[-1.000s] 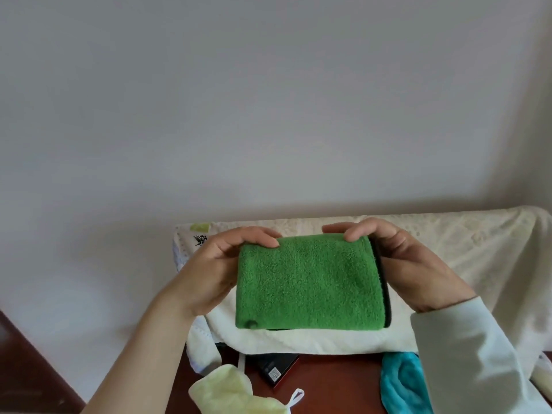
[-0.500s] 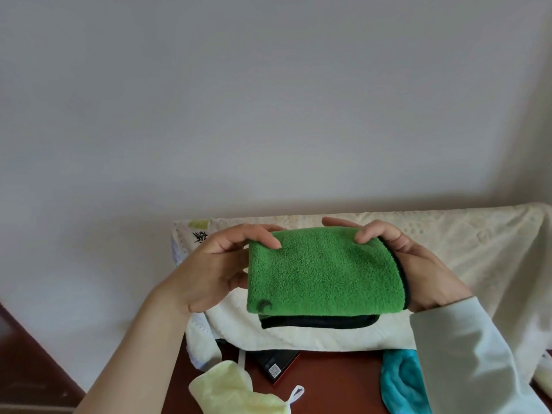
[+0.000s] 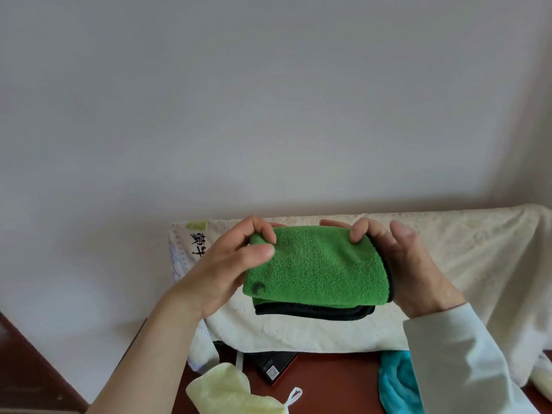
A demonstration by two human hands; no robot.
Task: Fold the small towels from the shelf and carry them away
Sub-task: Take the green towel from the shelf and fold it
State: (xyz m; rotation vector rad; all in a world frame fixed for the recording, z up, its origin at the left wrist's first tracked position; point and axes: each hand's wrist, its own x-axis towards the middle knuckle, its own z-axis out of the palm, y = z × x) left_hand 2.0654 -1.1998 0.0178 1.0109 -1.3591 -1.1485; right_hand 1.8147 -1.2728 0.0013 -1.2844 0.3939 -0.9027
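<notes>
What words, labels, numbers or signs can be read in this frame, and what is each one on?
Nothing here can be quoted with confidence.
Cream cloth, left end: black printed characters, too blurred to read.
Black box below the cloth: white sticker with a QR-like code, too small to read.
Green towel, lower left corner: small dark mark, no letters legible.

**Soft, even light; slight softness**

Diffuse light leaves the wall (image 3: pixel 268 100) grey above, paler at lower left. A faint shadow band lies above the cream cloth (image 3: pixel 463 249). The thumb of the right hand (image 3: pixel 415 273) looks slightly smeared.
</notes>
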